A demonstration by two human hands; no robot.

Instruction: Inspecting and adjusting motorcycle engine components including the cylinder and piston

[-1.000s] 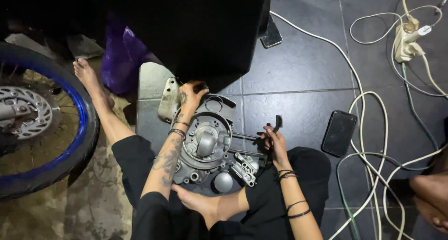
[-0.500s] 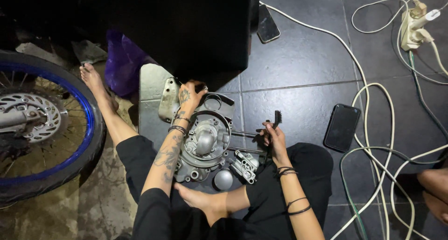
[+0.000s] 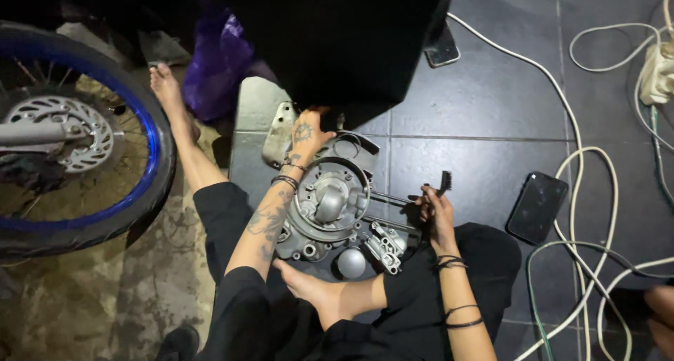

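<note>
Two hands: both the person's own are seen over the dark tiled floor [image 3: 484,94], where the person sits with one bare foot tucked under and the other stretched toward the wheel.
Left hand: the left hand [image 3: 307,133] is laid on the upper rim of the engine cover [image 3: 330,203]; its fingers are curled over the edge, and a steadying hold is judged, though a full grip cannot be told.
Right hand: the right hand [image 3: 434,208] is closed around the handle of a small dark brush [image 3: 444,182], whose bristles are held up, just right of the cover and apart from it.
Engine cover: one grey cast cover is lying flat on the floor between the knees, its round inner face turned up.
Work done: the cover is already off any machine and laid out; its metal looks bare and dull, so some cleaning is judged done, but how much cannot be told.
Work left: the brush is not on the metal now; brushing is judged unfinished.
Small parts: one grey domed cap [image 3: 350,262] and one small cast bracket [image 3: 385,243] are lying just below the cover.
Phones: two dark phones are counted, one [image 3: 536,206] at the right, one [image 3: 442,50] farther up.
Wheel: one blue-rimmed wheel [image 3: 151,143] with a brake disc is seen at the left.
Cables: several pale cables [image 3: 576,133] are looped over the tiles; the exact number cannot be told.
</note>
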